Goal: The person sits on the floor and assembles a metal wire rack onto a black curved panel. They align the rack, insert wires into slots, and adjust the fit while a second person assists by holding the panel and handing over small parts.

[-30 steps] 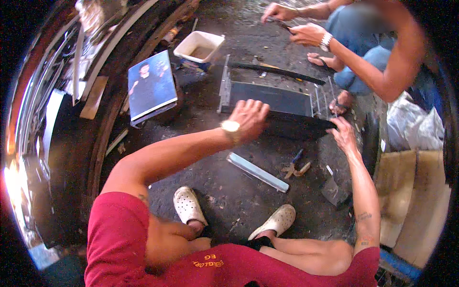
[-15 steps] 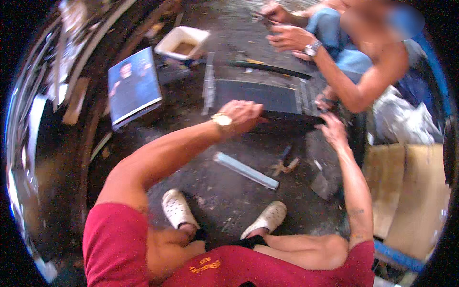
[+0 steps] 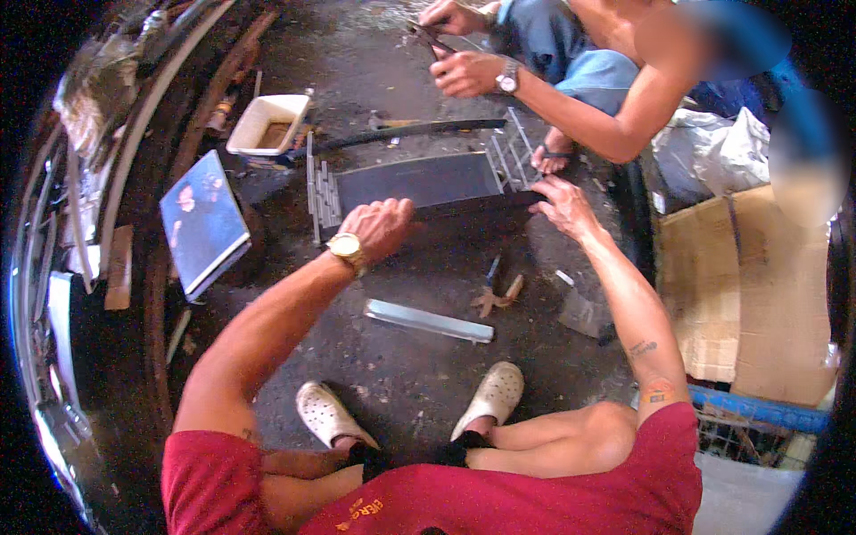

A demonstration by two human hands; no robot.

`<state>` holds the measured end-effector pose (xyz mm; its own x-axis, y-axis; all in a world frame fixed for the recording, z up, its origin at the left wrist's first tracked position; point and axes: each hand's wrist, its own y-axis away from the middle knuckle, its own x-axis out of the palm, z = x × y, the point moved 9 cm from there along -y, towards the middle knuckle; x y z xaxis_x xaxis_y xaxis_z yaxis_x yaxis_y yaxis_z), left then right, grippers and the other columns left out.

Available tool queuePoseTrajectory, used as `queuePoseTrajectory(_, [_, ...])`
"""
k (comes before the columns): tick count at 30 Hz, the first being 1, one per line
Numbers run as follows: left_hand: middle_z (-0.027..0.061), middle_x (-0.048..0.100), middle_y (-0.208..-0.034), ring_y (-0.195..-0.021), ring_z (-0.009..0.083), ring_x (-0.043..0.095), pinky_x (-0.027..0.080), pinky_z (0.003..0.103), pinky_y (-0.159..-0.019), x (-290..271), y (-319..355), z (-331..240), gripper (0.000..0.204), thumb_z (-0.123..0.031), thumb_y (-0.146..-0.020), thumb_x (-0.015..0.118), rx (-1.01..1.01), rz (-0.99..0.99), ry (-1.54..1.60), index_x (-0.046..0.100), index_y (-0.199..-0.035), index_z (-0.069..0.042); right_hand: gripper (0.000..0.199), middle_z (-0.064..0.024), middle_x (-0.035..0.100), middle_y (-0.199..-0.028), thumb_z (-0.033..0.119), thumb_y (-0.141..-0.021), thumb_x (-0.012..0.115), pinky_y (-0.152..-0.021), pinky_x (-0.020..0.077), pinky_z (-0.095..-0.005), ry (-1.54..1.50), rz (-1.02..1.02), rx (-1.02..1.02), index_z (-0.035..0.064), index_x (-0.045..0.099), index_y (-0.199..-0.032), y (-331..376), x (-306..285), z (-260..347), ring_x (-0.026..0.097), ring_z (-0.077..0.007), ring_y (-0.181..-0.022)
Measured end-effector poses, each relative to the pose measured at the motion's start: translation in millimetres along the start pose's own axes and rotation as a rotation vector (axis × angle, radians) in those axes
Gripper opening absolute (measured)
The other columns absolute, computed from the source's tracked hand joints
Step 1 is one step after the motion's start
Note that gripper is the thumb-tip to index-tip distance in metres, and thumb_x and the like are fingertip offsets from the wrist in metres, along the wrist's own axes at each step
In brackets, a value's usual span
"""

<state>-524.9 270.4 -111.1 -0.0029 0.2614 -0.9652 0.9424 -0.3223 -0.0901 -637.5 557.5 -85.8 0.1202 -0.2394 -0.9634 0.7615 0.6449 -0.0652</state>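
On the ground before me lies a low black frame (image 3: 410,181) with a flat dark panel and slatted metal pieces at its left and right ends. My left hand (image 3: 379,226) is curled over its near edge, left of the middle; the fingertips are partly hidden. At the near right corner, my right hand (image 3: 569,210) pinches the frame's edge between thumb and fingers. Closer to my feet are a pale metal strip (image 3: 428,321) and a pair of pliers (image 3: 490,299), both lying loose.
Across from me a crouching person holds a dark hand tool (image 3: 432,37). To the left are a book-like blue panel with a picture (image 3: 205,223), a cream plastic tub (image 3: 269,123) and long scrap strips. Flattened cardboard (image 3: 740,285) and a white sack (image 3: 713,152) lie right.
The view has shifted, so the frame and tub appear farther left. Both my hands stay at the frame's near edge. The other person's hands remain raised together.
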Motion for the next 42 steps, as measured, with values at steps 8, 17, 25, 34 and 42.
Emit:
queuePoseTrajectory(8, [0.0139,0.068,-0.089,-0.087,0.0325,0.071,0.058,0.045,-0.072,5.6,2.6,2.2,0.014,-0.020,-0.098,0.050,-0.044,0.030,0.019,0.056,-0.102,-0.008,0.039,-0.0200,0.064,-0.122,0.023,-0.079,0.076,-0.096,0.0499,-0.0472,0.036,-0.020,0.059,0.0058,0.069,-0.114,-0.2,-0.1,0.0,0.062,-0.0403,-0.112])
queuePoseTrajectory(17, [0.0154,0.070,-0.080,-0.076,0.0337,0.072,0.057,0.046,-0.066,-3.0,10.0,-0.3,0.047,-0.053,-0.092,0.060,-0.019,-0.192,0.075,0.063,-0.097,-0.007,0.035,-0.0165,0.065,-0.106,0.011,-0.081,0.074,-0.086,0.0497,-0.0424,0.031,0.013,0.008,0.0005,0.066,-0.113,-3.5,-3.5,18.2,0.065,-0.0358,-0.098])
queuePoseTrajectory(25, [0.0141,0.072,-0.078,-0.079,0.0332,0.073,0.057,0.044,-0.067,7.2,6.3,1.0,0.049,-0.054,-0.093,0.058,-0.026,-0.163,0.082,0.063,-0.096,-0.006,0.039,-0.0163,0.065,-0.113,0.007,-0.081,0.073,-0.091,0.0492,-0.0395,0.050,0.084,0.056,-0.0012,0.064,-0.118,-5.4,-0.4,16.9,0.065,-0.0341,-0.104])
queuePoseTrajectory(34, [0.0116,0.071,-0.073,-0.073,0.0301,0.073,0.059,0.043,-0.064,11.5,2.6,-0.9,0.017,-0.023,-0.091,0.052,0.028,-0.266,0.075,0.060,-0.086,-0.009,0.036,-0.0128,0.065,-0.108,0.009,-0.083,0.075,-0.091,0.0485,-0.0379,0.073,0.097,0.011,-0.0004,0.065,-0.116,-8.3,8.1,2.7,0.065,-0.0288,-0.103])
queuePoseTrajectory(42, [0.0121,0.071,-0.075,-0.076,0.0308,0.074,0.059,0.044,-0.065,10.8,3.9,-0.2,0.016,-0.020,-0.092,0.051,0.025,-0.278,0.093,0.061,-0.091,-0.009,0.036,-0.0129,0.066,-0.110,0.013,-0.084,0.073,-0.091,0.0485,-0.0378,0.065,0.099,0.028,0.0004,0.065,-0.117,-5.2,5.2,4.9,0.064,-0.0293,-0.104])
